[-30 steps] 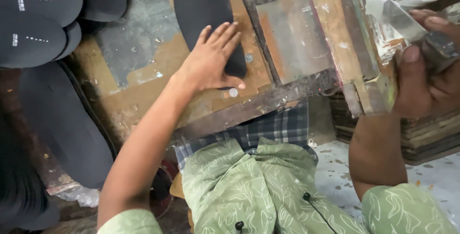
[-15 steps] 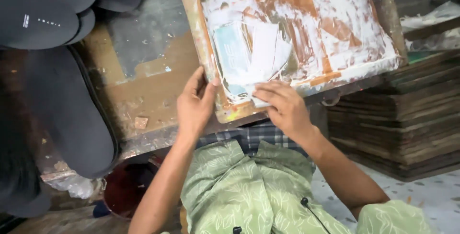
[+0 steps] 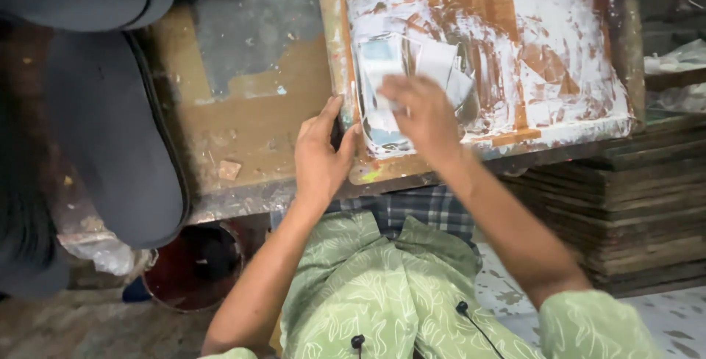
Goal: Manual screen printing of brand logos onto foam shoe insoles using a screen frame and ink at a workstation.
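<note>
Head view: the left hand [image 3: 321, 155] lies open, fingers together, pressed flat against the near left edge of the paint-smeared wooden screen frame [image 3: 340, 50] lying on the worn worktable [image 3: 243, 116]. The right hand [image 3: 419, 115] is blurred on the white-coated mesh, over a pale squeegee-like piece [image 3: 382, 61]; whether it grips that, I cannot tell. Dark sole-shaped sheets [image 3: 110, 146] are stacked at left, wooden boards [image 3: 625, 212] piled at right, a red bucket [image 3: 195, 267] below.
</note>
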